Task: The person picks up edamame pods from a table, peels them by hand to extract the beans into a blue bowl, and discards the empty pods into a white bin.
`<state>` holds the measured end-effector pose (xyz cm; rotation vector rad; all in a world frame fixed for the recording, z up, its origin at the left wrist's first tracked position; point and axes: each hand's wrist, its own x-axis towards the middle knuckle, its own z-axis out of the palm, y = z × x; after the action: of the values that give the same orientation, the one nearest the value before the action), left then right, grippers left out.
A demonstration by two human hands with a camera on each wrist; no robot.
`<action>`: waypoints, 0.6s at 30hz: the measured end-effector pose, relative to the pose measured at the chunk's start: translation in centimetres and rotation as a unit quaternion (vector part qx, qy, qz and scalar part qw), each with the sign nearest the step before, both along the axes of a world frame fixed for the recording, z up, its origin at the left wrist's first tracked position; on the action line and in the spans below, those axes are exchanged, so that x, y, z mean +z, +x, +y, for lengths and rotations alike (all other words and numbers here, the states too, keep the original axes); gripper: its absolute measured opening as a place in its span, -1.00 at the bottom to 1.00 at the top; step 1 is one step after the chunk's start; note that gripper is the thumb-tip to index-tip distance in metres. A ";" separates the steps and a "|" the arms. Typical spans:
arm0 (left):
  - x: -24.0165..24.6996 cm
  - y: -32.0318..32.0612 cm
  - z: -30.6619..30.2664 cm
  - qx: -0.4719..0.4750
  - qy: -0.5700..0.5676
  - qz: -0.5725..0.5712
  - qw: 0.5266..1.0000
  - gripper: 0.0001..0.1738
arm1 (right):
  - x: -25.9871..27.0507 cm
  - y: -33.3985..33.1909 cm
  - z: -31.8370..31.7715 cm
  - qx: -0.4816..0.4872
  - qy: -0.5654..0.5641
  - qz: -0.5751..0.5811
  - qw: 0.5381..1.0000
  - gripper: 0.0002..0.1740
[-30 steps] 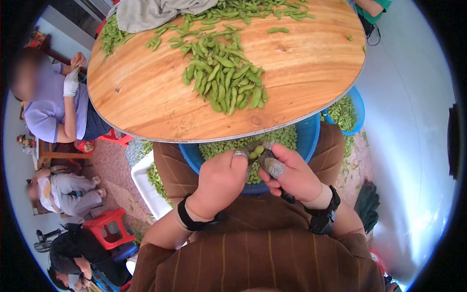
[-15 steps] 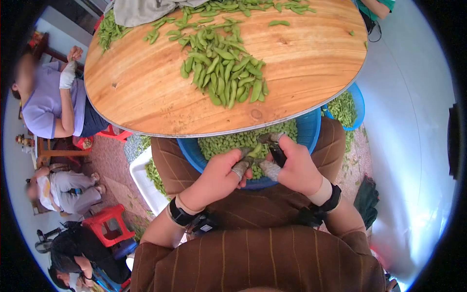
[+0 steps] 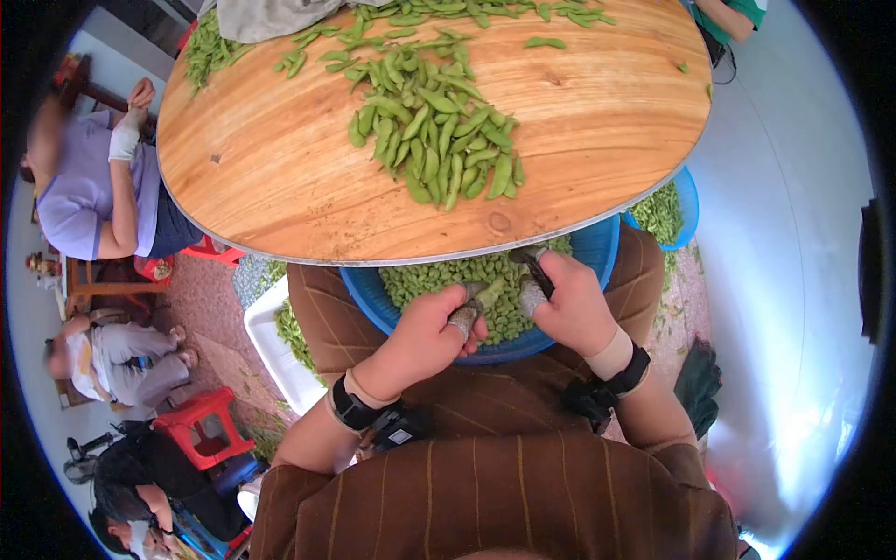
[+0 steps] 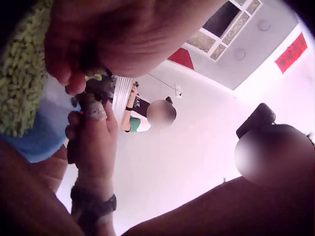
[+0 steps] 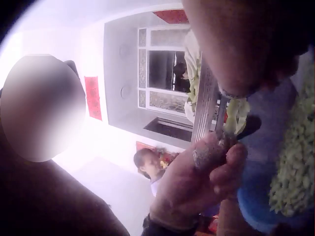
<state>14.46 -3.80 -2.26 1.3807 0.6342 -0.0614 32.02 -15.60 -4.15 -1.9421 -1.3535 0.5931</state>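
In the head view my left hand (image 3: 425, 331) pinches a green soybean pod (image 3: 491, 293) between thumb and forefinger over a blue tub. Split-looking pale green shows on that pod in the right wrist view (image 5: 236, 116). My right hand (image 3: 574, 308) is just to its right, a small gap away, gripping a slim dark tool (image 3: 539, 273). The tool's dark handle (image 4: 72, 147) runs under the right palm in the left wrist view; I cannot tell its exact kind. Grey wraps cover the thumbs. Shelled green beans (image 3: 420, 280) fill the blue tub (image 3: 597, 257) below.
A wooden table (image 3: 299, 196) overhangs the tub's far side, bearing a heap of pods (image 3: 439, 140) and a grey cloth (image 3: 271, 19). Another blue tub (image 3: 689, 201) stands right, a white crate (image 3: 266, 327) left. Other people sit left, near a red stool (image 3: 201, 420).
Both hands were together at the pod a second ago. My right hand has drawn slightly away to the right with the tool, while the pod stays in my left fingers.
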 end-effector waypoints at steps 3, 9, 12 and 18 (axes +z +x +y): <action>0.2 -0.2 0.3 0.017 0.036 -0.007 0.999 -0.85 | 1.3 -0.3 -0.2 -0.006 0.056 -0.092 0.994 -0.73; 1.3 -4.3 1.3 0.088 0.135 0.017 0.987 -0.73 | 6.7 0.3 3.1 -0.062 0.142 -0.190 0.970 -0.74; 2.1 -8.7 2.3 0.189 0.265 0.067 0.943 -0.54 | 7.1 1.5 5.3 -0.079 0.113 -0.229 0.964 -0.74; 0.4 -15.9 3.5 0.184 0.689 0.290 0.639 -0.67 | 5.3 3.9 5.0 -0.092 0.139 -0.132 0.977 -0.78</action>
<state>-1.44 -0.34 -1.86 2.7132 1.7080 0.4278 35.91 -10.57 1.11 -1.9321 -1.3137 0.0506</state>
